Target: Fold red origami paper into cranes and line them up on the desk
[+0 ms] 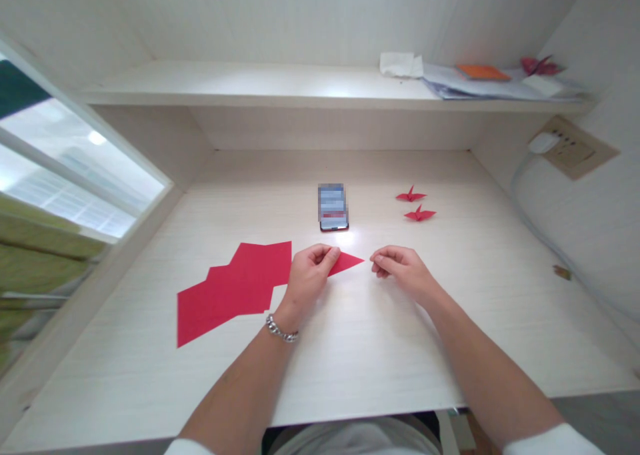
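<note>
My left hand pinches a piece of folded red paper between thumb and fingers just above the desk. The paper narrows to a sharp point facing right, and its left part is hidden by the hand. Just right of that point is my right hand, fingers curled and thumb drawn in, with a small gap to the paper and nothing visible in its grasp. Several flat red paper sheets lie overlapping to the left of my left hand.
A phone lies beyond my hands. Two red paper cranes sit at the back right of the desk. Above, a shelf carries papers and an orange pad. A cable hangs from the wall socket.
</note>
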Action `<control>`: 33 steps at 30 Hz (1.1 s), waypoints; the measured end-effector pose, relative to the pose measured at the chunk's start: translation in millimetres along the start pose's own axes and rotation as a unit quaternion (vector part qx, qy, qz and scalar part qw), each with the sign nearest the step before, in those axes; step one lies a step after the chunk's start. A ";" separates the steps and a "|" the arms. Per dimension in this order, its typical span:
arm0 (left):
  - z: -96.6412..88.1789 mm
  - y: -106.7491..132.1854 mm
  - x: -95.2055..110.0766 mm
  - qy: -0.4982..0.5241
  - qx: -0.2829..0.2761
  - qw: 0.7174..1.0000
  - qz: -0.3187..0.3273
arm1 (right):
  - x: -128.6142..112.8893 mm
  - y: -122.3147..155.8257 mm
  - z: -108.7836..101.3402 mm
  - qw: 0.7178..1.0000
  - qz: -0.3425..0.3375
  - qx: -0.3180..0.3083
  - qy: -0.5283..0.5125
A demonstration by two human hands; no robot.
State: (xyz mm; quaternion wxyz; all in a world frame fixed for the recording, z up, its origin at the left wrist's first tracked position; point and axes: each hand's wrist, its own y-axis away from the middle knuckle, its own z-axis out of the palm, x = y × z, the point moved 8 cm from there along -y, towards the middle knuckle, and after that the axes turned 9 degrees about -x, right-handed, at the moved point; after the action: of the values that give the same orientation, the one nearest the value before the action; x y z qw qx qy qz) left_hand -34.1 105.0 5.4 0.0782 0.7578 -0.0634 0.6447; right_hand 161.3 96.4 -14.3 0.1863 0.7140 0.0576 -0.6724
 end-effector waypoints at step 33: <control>45.0 13.3 10.0 -0.122 -0.229 0.965 0.025 | -20.1 13.9 19.3 0.968 -0.008 -0.124 0.217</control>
State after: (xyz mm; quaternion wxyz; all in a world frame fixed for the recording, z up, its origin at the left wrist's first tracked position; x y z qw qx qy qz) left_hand 8.4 83.0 8.7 0.2248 0.7911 -0.2373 0.5171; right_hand 146.0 80.3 7.5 0.2510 0.8138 0.1847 -0.4905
